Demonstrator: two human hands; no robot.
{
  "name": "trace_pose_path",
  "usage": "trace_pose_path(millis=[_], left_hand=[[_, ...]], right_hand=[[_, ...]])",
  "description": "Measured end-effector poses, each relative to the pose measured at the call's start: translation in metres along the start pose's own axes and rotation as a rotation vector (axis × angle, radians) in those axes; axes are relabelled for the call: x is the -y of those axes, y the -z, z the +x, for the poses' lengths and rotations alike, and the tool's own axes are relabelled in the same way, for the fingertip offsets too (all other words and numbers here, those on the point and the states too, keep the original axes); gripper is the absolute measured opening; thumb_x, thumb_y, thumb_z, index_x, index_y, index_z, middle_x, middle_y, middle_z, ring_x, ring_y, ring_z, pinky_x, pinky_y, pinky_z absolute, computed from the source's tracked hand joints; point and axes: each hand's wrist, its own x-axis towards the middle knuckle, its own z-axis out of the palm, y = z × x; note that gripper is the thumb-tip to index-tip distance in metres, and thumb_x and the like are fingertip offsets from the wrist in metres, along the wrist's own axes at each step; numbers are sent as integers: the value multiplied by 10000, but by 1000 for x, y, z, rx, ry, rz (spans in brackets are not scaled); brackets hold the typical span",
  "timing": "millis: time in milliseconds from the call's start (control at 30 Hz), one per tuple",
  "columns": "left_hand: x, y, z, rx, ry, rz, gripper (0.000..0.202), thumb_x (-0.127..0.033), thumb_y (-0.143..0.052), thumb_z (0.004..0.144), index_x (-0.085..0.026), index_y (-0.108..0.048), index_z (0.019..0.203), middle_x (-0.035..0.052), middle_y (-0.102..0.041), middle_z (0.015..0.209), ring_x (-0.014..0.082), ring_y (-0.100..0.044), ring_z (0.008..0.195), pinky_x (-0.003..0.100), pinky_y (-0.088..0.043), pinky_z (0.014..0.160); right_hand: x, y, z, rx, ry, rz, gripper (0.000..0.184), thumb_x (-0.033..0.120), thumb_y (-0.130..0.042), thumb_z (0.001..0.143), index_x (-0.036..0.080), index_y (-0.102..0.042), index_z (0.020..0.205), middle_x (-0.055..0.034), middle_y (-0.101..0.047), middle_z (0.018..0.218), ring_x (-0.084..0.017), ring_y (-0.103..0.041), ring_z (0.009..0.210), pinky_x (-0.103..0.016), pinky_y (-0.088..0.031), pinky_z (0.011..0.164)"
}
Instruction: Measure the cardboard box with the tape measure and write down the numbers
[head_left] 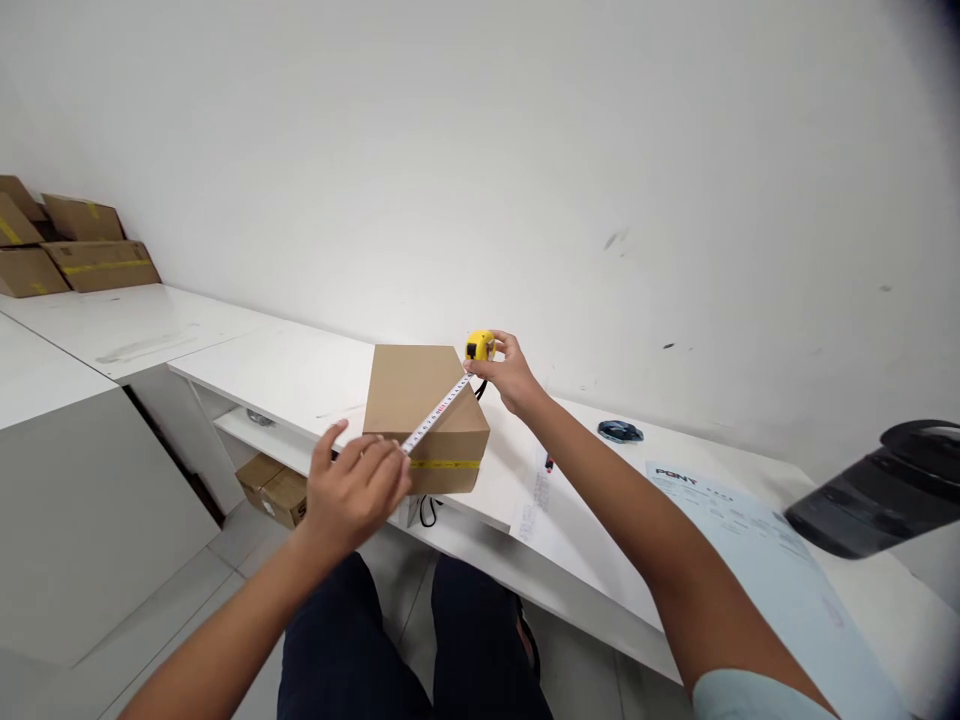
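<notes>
Our right hand (513,376) grasps the yellow tape measure (478,346) near the far right corner of the cardboard box (412,385); we judge it light and hard-shelled, best held by its sides. The blade (439,410) looks springy; whether our left hand (351,492) pinches its end, we cannot tell.

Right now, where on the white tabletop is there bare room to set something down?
Free: the tabletop between the cardboard box and the stacked cartons, along the wall. Crowded: right of that box, with printed paper, blue sheet and dark container.
</notes>
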Motion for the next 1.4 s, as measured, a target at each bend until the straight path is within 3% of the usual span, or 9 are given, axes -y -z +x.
trace_pose_path(millis=[133,233,400,567,700,867,1200,1300,1400], left_hand=[[-36,-1,13,-78,32,-118,132,-200,-760,845,-169,-633,824,-14,-724,743,148,-674,748,437,-435,1047],[-45,-16,18,-87,-72,-156,222,-252,-742,869,-176,-594,722,-19,-645,655,137,-600,669,420,-476,1006],[-28,-42,22,-72,-211,-172,299,-260,-682,913,-193,-536,661,-23,-559,625,143,-516,641,407,-494,969],[-6,-62,23,-9,-338,-161,292,-233,-671,909,-203,-532,654,-36,-555,639,139,-504,653,425,-453,1047],[1,-83,23,27,-277,-188,257,-250,-669,924,-208,-558,696,-38,-604,692,148,-559,731,430,-420,1055],[-2,-102,22,124,-83,-222,285,-376,-696,916,-216,-580,711,-17,-622,724,173,-585,767,400,-425,958],[7,-91,27,479,-83,-362,225,-391,-706,921,-194,-619,857,15,-664,862,194,-630,832,364,-428,808],[7,-89,23,419,-89,-335,211,-371,-690,932,-200,-612,837,8,-672,844,186,-637,811,364,-446,824],[3,-80,18,247,-32,-297,152,-295,-664,948,-200,-616,839,-10,-696,832,165,-650,794,387,-446,975]], right_hand=[[-3,-20,47,246,42,69,860,294,-916,502,275,-603,1303,-85,-610,1347,-273,-573,1249,-457,-491,1078],[-14,-41,77,291,25,132,845,280,-900,516,264,-599,1305,-84,-592,1443,-246,-562,1287,-407,-476,1101],[-41,-62,118,277,-93,106,786,223,-854,537,266,-601,1280,-113,-540,1500,-250,-600,1216,-417,-525,1016],[-68,-58,149,264,-188,73,747,131,-825,490,268,-631,1198,-67,-676,1160,-228,-648,968,-422,-557,877],[-85,-50,154,271,-221,119,762,199,-830,536,300,-595,1254,1,-679,945,-198,-658,832,-367,-556,769],[-90,-41,148,287,-238,162,798,225,-852,535,314,-559,1272,17,-697,969,-198,-675,860,-329,-546,742],[-80,-41,145,286,-248,128,769,200,-862,511,339,-575,1211,36,-685,994,-195,-672,922,-367,-544,842],[-71,-39,146,276,-241,93,780,144,-853,505,332,-584,1212,28,-683,981,-202,-673,950,-404,-537,921],[-56,-32,146,239,-213,53,853,101,-852,504,342,-582,1277,16,-670,1002,-204,-666,971,-436,-513,999]])
